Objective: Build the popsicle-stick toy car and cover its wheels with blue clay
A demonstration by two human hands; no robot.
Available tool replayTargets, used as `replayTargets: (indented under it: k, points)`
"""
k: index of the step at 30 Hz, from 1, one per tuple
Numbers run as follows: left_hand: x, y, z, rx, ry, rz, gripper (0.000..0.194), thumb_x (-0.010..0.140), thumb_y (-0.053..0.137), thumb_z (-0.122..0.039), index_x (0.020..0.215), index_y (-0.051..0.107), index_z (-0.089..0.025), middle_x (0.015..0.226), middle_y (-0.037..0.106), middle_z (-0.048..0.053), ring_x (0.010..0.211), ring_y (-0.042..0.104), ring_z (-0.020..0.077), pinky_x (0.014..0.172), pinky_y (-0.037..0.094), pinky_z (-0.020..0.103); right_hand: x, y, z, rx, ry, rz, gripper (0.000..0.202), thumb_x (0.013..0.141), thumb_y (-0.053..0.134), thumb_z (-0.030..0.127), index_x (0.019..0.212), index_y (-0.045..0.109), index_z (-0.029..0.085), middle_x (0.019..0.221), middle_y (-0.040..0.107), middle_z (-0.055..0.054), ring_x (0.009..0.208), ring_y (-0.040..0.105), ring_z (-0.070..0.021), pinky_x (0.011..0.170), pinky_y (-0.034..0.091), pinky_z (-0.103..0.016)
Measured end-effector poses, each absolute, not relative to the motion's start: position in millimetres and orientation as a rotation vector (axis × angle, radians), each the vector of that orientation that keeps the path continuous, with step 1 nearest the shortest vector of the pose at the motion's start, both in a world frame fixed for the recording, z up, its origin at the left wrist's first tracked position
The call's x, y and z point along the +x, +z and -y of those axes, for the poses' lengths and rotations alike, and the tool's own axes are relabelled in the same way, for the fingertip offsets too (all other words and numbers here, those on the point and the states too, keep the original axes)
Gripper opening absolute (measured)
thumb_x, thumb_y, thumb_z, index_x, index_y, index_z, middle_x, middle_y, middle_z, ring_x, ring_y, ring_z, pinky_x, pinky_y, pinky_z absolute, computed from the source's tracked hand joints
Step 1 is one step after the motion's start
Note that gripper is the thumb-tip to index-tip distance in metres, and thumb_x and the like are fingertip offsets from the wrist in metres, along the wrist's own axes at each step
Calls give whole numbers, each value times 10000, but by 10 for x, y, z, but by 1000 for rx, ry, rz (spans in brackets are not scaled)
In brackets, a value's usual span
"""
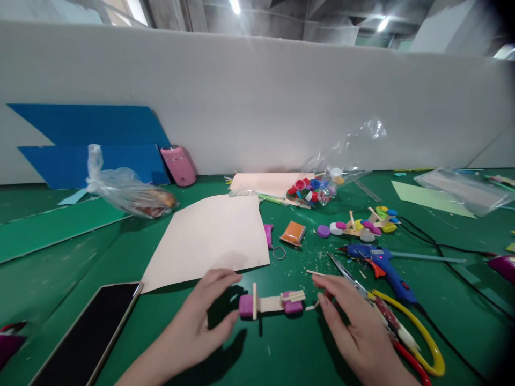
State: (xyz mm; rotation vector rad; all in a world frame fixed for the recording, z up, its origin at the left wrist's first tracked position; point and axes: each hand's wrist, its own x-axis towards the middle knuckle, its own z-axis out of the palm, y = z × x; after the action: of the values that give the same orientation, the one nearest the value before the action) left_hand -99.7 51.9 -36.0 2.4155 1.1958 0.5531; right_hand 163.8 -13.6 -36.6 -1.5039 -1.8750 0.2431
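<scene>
In the head view a small craft piece lies on the green table in front of me: a flat wooden strip [270, 304] with a purple block [246, 306] at its left end and another purple block [293, 306] at its right. A thin stick [255, 301] crosses the left block, and several short sticks [294, 296] are on the right one. My left hand [205, 308] is open beside the left block, its thumb tip close to it; contact is unclear. My right hand [348, 316] is open to the right, fingers apart, near two loose slivers of wood [311, 307].
A white sheet [213, 236] and a phone [90, 332] lie left. Right are scissors [430, 332], a blue glue gun [386, 265] with its cable, and small craft pieces [362, 228]. An orange packet [293, 233], bagged bottle caps [314, 187] and a pink bottle [179, 165] stand farther back.
</scene>
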Motion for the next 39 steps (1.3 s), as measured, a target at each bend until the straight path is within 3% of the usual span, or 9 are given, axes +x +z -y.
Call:
replayTargets:
  k: [4,8,12,15,20,23,28,34,39]
  points:
    - [-1140,-344,-714,2785,502,-1394,386,769,444,-180,1154,475,-172,1176,531,137,1110,451,280,882,376,439,1713,-131,-94,-1449,262,1885,246,834,444,196,1060,540,205,953,635,-53,876,590,-167,757,472,-272]
    - [-1128,-441,-929,2897,489,-1531,430,750,400,-91,1164,495,-158,1273,480,162,1185,402,309,930,297,517,1741,25,-476,-1484,324,1927,186,828,444,210,934,597,203,895,652,-41,809,593,-172,719,452,-284]
    - [-1164,-476,-1077,2756,694,-1590,341,746,387,-112,1011,596,-158,1100,624,130,1020,563,240,869,418,386,1700,34,-788,-1477,385,1960,174,791,484,209,926,594,202,824,627,-31,726,571,-164,646,430,-272]
    - [-1199,-382,-1204,2580,867,-1781,332,783,336,-170,971,605,-121,988,669,123,900,616,218,757,479,308,1657,2,-907,-1473,419,1918,81,770,505,223,749,578,195,709,596,-4,625,525,-140,546,374,-234]
    - [-1159,-172,-1481,2358,1002,-1973,348,831,296,-242,876,626,-140,768,684,54,693,625,195,574,457,252,1674,-6,-927,-1478,466,1730,271,741,520,231,509,385,194,491,382,60,474,351,-95,455,251,-214]
    - [-1159,-93,-1623,2350,1005,-1982,331,818,299,-211,915,609,-148,835,667,58,751,607,197,617,437,253,1774,24,-890,-1455,520,1588,287,737,520,239,512,347,202,472,335,74,455,325,-87,448,256,-212]
    - [-1218,-27,-1803,2440,895,-1927,343,786,332,-186,1036,564,-149,943,639,101,864,576,247,709,413,319,1946,119,-849,-1366,618,1317,191,755,518,261,650,366,215,507,402,80,469,401,-87,465,328,-204]
    - [-1167,-162,-1867,2556,644,-1650,290,762,447,-294,993,586,-188,988,644,81,909,577,247,774,423,353,1885,232,-794,-1261,781,1200,53,764,501,221,793,461,201,552,427,72,475,419,-71,453,338,-187]
    - [-1045,-34,-1553,2519,751,-1556,523,713,536,-438,1141,483,-142,1184,529,132,1111,457,267,912,362,413,1812,257,-747,-1215,890,1224,77,788,488,224,842,527,185,568,442,64,486,429,-63,466,362,-189]
